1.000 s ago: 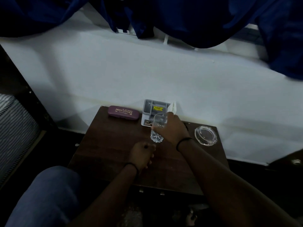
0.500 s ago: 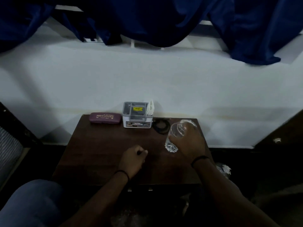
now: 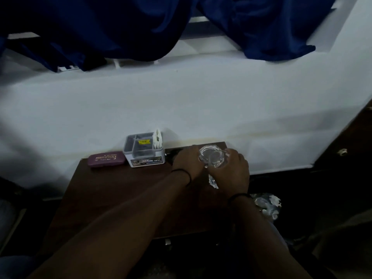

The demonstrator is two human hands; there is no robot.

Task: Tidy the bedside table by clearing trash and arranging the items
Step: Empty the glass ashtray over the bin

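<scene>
On the dark wooden bedside table [image 3: 112, 198], my right hand [image 3: 233, 174] is shut on a clear drinking glass [image 3: 216, 161], tilted over the back right corner. Just behind the glass sits a clear glass ashtray [image 3: 206, 151]. My left hand [image 3: 186, 161] lies against the ashtray's left edge, fingers curled; whether it grips the ashtray is hidden. A purple spectacle case [image 3: 106, 159] lies at the back left. Beside it stands a grey organiser box [image 3: 144, 152] holding white sticks [image 3: 157, 138].
A dark coiled cord [image 3: 172, 156] peeks out behind my left hand. Crumpled shiny trash [image 3: 265, 204] lies on the floor off the table's right edge. A white wall [image 3: 181, 109] backs the table, with blue curtains [image 3: 120, 27] above. My knee [image 3: 12, 266] is at the lower left.
My right hand carried the glass from the table's middle to the back right corner. My left hand left the table's centre and reached to the ashtray. The camera swung right.
</scene>
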